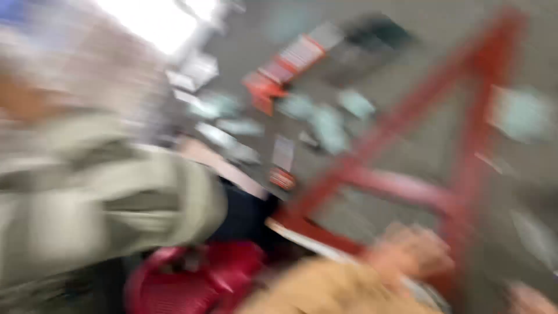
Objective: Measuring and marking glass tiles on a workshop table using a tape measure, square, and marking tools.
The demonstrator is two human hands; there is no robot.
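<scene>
The whole head view is smeared by motion. A tan sleeve (pixel 331 288) rises from the bottom edge and ends in my left hand (pixel 414 251), which lies against a red metal frame (pixel 465 174) of slanted bars. Whether its fingers grip the bar is too blurred to tell. A pale blob at the bottom right corner looks like my right hand (pixel 528 300), mostly cut off by the edge.
Another person in a grey-green jacket (pixel 87 197) fills the left side. A red plastic basket (pixel 192 282) sits low in the middle. Several pale green and red-and-white packets (pixel 290 64) lie scattered on the grey floor (pixel 418 70) beyond.
</scene>
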